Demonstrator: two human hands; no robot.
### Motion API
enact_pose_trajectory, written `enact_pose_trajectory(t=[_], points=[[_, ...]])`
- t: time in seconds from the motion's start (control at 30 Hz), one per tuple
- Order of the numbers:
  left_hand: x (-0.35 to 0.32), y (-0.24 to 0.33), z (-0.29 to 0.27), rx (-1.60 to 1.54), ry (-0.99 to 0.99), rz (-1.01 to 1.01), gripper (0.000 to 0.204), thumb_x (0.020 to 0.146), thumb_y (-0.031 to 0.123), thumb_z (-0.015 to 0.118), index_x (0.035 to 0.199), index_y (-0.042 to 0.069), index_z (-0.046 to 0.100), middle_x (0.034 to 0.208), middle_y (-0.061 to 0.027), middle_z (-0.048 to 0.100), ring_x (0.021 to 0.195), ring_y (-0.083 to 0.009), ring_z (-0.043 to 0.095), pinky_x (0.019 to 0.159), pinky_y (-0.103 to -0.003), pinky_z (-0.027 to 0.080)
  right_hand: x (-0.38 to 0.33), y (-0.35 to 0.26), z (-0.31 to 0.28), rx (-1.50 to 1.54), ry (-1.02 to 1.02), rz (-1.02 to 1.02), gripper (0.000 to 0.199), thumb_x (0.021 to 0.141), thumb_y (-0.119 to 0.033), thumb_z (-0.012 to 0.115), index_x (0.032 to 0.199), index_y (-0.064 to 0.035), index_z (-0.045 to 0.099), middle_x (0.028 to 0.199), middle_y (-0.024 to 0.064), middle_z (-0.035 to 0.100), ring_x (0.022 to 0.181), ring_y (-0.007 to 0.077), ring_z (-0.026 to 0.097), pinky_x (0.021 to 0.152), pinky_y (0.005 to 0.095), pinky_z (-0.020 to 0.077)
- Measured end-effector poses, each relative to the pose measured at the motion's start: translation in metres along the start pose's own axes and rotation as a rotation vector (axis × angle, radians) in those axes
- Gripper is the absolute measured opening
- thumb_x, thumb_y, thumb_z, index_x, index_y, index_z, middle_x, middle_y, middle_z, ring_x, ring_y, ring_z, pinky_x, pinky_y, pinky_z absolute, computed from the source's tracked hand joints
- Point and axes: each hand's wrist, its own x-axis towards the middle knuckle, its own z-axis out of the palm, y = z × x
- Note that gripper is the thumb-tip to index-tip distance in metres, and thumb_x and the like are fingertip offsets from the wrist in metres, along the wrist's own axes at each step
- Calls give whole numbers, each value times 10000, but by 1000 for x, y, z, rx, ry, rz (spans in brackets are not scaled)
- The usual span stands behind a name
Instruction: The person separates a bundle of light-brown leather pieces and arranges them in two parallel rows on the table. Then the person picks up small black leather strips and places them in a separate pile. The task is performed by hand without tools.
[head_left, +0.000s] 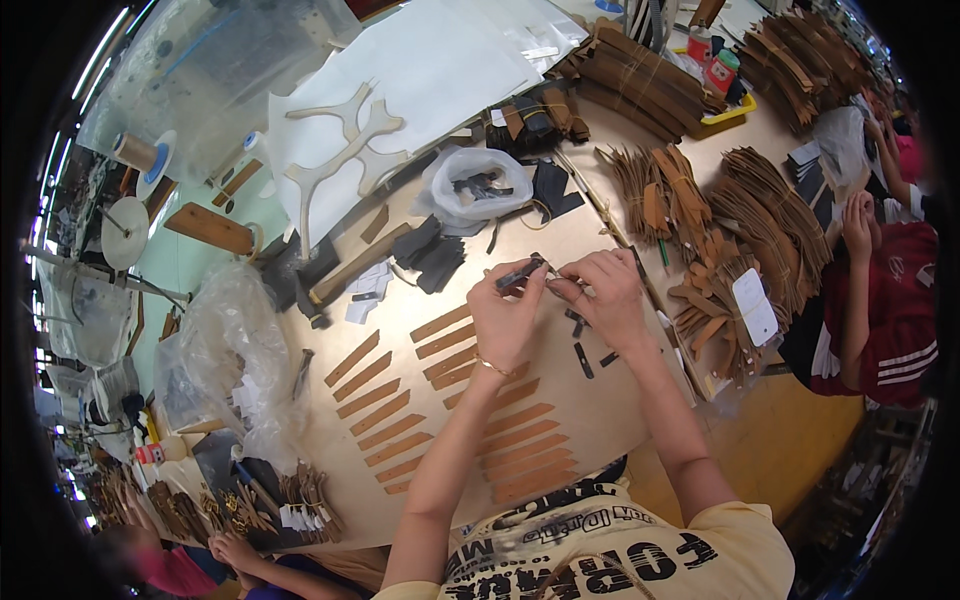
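Observation:
Above the middle of the table, my left hand (pixel 505 315) is closed around a small black strip (pixel 518 273), which sticks out past the thumb and fingers. Close beside it on the right, my right hand (pixel 608 298) has its fingertips pinched together near the strip's end; what they grip is too small to make out. Several small black tabs (pixel 584 361) lie on the table beneath my right hand. Flat brown leather strips with pointed ends (pixel 400 425) are laid out in rows below and left of my hands, partly covered by my left forearm.
A hammer (pixel 355 272) lies left of my hands, near black pieces (pixel 432 252) and an open plastic bag (pixel 475 190). Bundled brown strips (pixel 775 225) are stacked at the right. Co-workers' hands (pixel 858 225) show at far right, others (pixel 232 550) at lower left.

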Motion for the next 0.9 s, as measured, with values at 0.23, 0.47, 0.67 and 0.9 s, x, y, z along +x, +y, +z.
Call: enact_pose_trajectory(t=[0.23, 0.47, 0.67, 0.9], points=[[3, -3, -2, -53, -41, -118, 243, 885, 164, 735, 1002, -48, 719, 778, -27, 703, 657, -55, 600, 569, -197, 439, -5, 5, -14, 101, -18, 43, 123, 778, -194, 778, 814, -98, 709, 754, 14, 642, 744, 209, 605, 705, 340, 425], [7, 2, -7, -284, 10, -337, 294, 930, 253, 695, 1045, -15, 724, 910, -60, 724, 755, -88, 624, 619, -214, 456, -19, 9, -23, 182, 9, 156, 161, 748, -143, 800, 844, -61, 700, 803, 51, 671, 767, 240, 615, 738, 363, 435], [4, 7, -13, -124, -94, -277, 321, 920, 262, 714, 1083, -15, 721, 919, -69, 729, 755, -85, 621, 646, -214, 469, -33, 10, -50, -106, -87, 139, 224, 751, -234, 814, 839, -62, 701, 935, 53, 666, 879, 257, 604, 865, 424, 404], [-17, 10, 4, -188, -161, -302, 250, 903, 161, 738, 1044, -44, 718, 832, -26, 697, 733, -41, 569, 635, -185, 438, -23, -14, -39, 208, 58, 357, 216, 815, -209, 764, 915, -31, 697, 970, 71, 655, 908, 217, 588, 841, 336, 430]])
